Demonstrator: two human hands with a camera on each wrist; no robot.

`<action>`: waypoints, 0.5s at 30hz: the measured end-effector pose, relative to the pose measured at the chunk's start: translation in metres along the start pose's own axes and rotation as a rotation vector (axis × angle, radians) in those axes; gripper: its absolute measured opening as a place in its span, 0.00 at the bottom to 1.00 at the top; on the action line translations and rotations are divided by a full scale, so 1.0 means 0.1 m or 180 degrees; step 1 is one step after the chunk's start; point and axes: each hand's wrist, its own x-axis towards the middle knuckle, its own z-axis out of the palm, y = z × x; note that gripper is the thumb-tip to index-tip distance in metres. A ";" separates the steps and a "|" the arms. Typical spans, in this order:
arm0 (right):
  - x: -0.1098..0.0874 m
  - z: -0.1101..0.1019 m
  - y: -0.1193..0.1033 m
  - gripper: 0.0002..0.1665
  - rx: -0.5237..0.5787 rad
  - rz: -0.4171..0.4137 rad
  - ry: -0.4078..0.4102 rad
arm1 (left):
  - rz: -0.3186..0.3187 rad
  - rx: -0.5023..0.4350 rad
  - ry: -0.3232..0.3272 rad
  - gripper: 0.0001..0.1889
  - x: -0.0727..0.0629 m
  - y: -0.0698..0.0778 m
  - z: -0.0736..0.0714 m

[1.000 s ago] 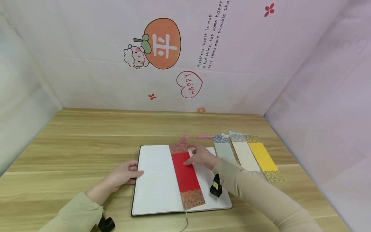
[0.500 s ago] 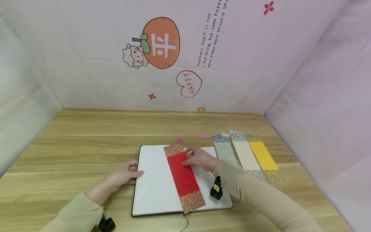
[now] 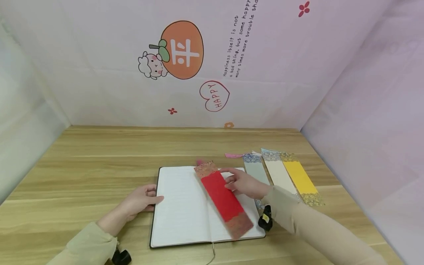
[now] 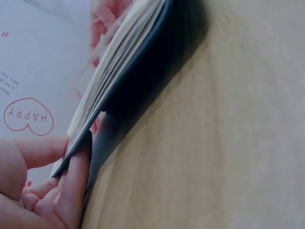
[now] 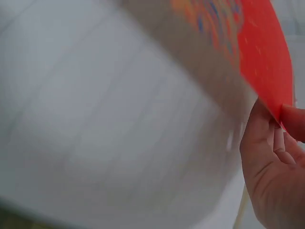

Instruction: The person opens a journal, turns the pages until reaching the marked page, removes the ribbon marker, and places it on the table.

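Observation:
An open notebook (image 3: 182, 209) with white lined pages lies on the table. My left hand (image 3: 140, 199) grips its left edge; in the left wrist view the thumb presses on the pages and the fingers (image 4: 74, 188) lie under the dark cover. My right hand (image 3: 246, 184) pinches the right edge of a red bookmark (image 3: 222, 195) with patterned ends and a pink tassel (image 3: 200, 162). The bookmark is slanted over the right page, its lower end blurred. In the right wrist view the thumb (image 5: 293, 119) lies against the red face, above the page (image 5: 95, 129).
Right of the notebook, a grey-green bookmark (image 3: 256, 172), a cream bookmark (image 3: 281, 177) and a yellow bookmark (image 3: 301, 178) lie side by side, tassels toward the back. A thin ribbon (image 3: 213, 252) trails from the notebook's front edge. Printed cloth (image 3: 132, 99) hangs behind the wooden table (image 3: 99, 162).
The red bookmark first shifted slightly left at its top, then swung right with my right hand, uncovering the notebook's lower centre fold. My left hand stays on the left edge.

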 end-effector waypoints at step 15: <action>-0.43 -1.17 0.18 0.29 -0.0721 -0.0237 0.0883 | -0.0033 0.0038 0.0006 0.32 -0.01 0.01 0.01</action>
